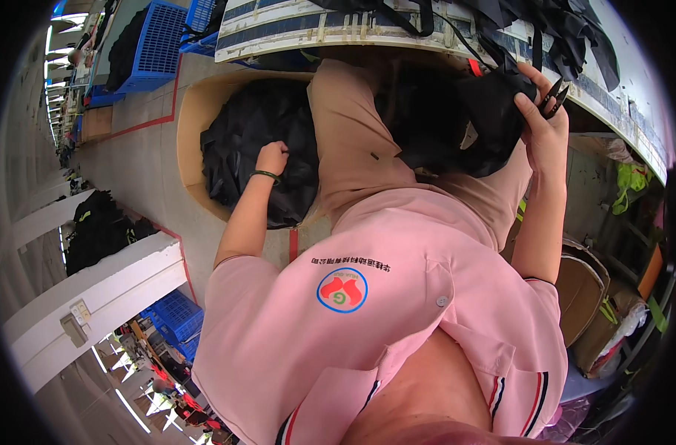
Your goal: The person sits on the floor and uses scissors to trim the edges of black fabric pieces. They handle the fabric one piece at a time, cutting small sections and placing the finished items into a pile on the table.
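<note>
My left hand is closed, its fingers curled in, over a heap of black fabric pieces in a cardboard box. Whether anything is inside those fingers cannot be made out. At the table's near edge, my right hand pinches a black fabric piece between thumb and fingers. The same hand also keeps a pair of black thread snips in its palm, blades sticking out to the right. The fabric hangs down from it over my lap, where more black cloth lies.
The worn white table has several black pieces and straps on it. Blue plastic crates stand at the far left, and more blue crates at the lower left. Black cloth lies on a pale ledge. Cardboard leans at the right.
</note>
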Motion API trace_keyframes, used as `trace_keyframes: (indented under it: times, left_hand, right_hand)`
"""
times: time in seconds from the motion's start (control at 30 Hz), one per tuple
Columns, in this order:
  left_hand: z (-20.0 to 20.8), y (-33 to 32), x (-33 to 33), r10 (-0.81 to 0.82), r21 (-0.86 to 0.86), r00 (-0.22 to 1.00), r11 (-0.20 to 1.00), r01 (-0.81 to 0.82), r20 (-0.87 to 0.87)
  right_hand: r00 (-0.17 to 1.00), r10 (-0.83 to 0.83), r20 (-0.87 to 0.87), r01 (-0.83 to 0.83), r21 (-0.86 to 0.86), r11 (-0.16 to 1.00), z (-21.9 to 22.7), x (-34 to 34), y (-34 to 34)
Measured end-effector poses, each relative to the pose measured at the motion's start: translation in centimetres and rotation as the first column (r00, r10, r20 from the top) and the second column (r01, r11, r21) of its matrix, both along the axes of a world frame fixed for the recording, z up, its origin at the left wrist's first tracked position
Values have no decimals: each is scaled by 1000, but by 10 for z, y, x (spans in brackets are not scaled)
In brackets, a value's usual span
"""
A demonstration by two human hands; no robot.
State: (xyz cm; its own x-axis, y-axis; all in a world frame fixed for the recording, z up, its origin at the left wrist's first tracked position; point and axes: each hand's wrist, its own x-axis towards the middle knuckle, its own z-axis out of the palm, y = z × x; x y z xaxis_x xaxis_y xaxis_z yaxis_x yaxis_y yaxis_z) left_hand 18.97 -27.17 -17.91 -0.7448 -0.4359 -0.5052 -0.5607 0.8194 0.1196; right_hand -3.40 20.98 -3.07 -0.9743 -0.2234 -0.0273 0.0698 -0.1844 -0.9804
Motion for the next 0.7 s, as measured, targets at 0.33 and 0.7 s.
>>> trace_keyframes:
  times: [0.33, 0.7]
  left_hand:
    - [65, 52, -62, -63, 112, 720, 975, 193, -691]
    - [194, 223, -195, -141, 690, 757, 332, 643, -638]
  right_hand:
    - [991, 86, -106, -83, 32, 996, 23, 27, -12]
    - [682, 420, -599, -13, 564, 826, 40, 38, -32]
